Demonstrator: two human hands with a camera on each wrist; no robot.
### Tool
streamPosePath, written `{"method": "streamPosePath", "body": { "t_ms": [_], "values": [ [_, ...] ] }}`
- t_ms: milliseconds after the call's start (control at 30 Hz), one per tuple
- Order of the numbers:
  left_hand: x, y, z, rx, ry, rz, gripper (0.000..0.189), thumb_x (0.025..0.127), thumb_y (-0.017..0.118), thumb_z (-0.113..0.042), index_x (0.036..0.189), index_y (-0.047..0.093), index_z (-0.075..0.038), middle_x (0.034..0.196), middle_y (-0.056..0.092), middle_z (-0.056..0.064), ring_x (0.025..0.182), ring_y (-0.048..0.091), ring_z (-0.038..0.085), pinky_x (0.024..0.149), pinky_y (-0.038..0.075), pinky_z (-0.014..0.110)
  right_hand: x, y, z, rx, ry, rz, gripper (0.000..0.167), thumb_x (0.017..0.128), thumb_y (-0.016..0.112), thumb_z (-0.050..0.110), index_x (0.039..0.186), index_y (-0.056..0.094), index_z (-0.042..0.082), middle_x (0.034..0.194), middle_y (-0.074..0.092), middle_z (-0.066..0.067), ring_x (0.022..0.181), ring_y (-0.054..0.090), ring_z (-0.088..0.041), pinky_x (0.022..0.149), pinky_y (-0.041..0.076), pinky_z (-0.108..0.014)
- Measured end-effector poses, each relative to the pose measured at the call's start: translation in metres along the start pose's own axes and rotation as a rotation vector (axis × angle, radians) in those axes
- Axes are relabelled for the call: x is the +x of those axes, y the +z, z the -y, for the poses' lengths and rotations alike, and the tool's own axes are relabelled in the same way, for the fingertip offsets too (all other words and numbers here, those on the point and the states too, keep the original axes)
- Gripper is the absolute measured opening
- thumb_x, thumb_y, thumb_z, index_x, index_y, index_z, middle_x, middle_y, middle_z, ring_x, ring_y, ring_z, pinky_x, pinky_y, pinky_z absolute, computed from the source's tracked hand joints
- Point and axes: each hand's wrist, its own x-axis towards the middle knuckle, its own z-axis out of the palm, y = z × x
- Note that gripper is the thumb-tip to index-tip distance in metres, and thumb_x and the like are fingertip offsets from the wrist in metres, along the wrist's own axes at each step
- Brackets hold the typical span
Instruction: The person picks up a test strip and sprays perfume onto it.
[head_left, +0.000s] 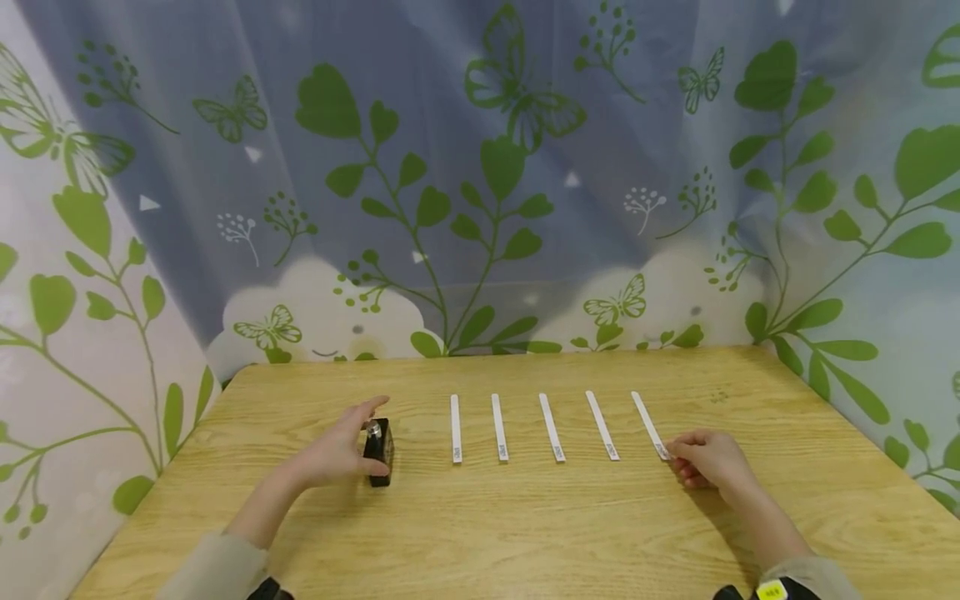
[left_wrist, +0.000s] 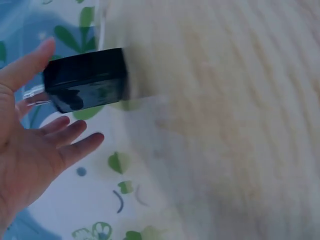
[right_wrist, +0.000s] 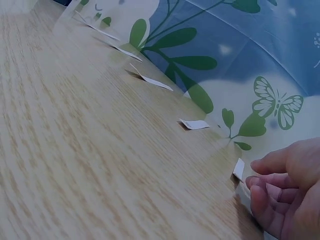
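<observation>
A dark rectangular perfume bottle point(head_left: 380, 454) with a silvery neck stands at the left of the strips. Around it my left hand point(head_left: 337, 450) is spread, thumb at its near side and fingers past its far side. In the left wrist view the fingers lie straight and apart beside the bottle point(left_wrist: 90, 80). Several white paper strips point(head_left: 550, 427) lie in a spaced row, small dark print on their near ends. My right hand point(head_left: 712, 462) pinches the near end of the rightmost strip point(head_left: 647, 421) with thumb and fingertips; the right wrist view shows that strip's end point(right_wrist: 239, 169) right at the fingertips.
The wooden table point(head_left: 480, 533) has light yellow grain. Behind it hangs a blue and white curtain point(head_left: 450, 208) printed with green leaves and butterflies, which also runs along both sides.
</observation>
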Motion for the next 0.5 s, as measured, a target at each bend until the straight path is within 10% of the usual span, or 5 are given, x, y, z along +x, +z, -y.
{"method": "streamPosePath", "body": {
  "t_ms": [300,500],
  "values": [
    [-0.003,-0.028,-0.013,0.055,0.082,-0.219,0.065,0.096,0.053,-0.030,0.144,0.023,0.002,0.136,0.038,0.026,0.124,0.036,0.045,0.094,0.032,0.060,-0.005,-0.007,0.026,-0.204,-0.178,-0.075,0.038,0.094,0.055,0.026,0.107,0.058,-0.010,0.076,0.062,-0.007,0.066,0.057,-0.016,0.055,0.049,-0.029],
    [0.005,-0.042,-0.017,0.194,0.015,-0.264,0.063,0.099,0.040,-0.040,0.143,0.027,0.002,0.136,0.040,0.026,0.122,0.038,0.045,0.097,0.031,0.058,-0.004,-0.008,0.055,-0.459,-0.324,-0.111,0.050,0.096,0.048,0.038,0.112,0.059,-0.007,0.096,0.064,-0.021,0.085,0.061,-0.032,0.065,0.050,-0.040]
  ]
}}
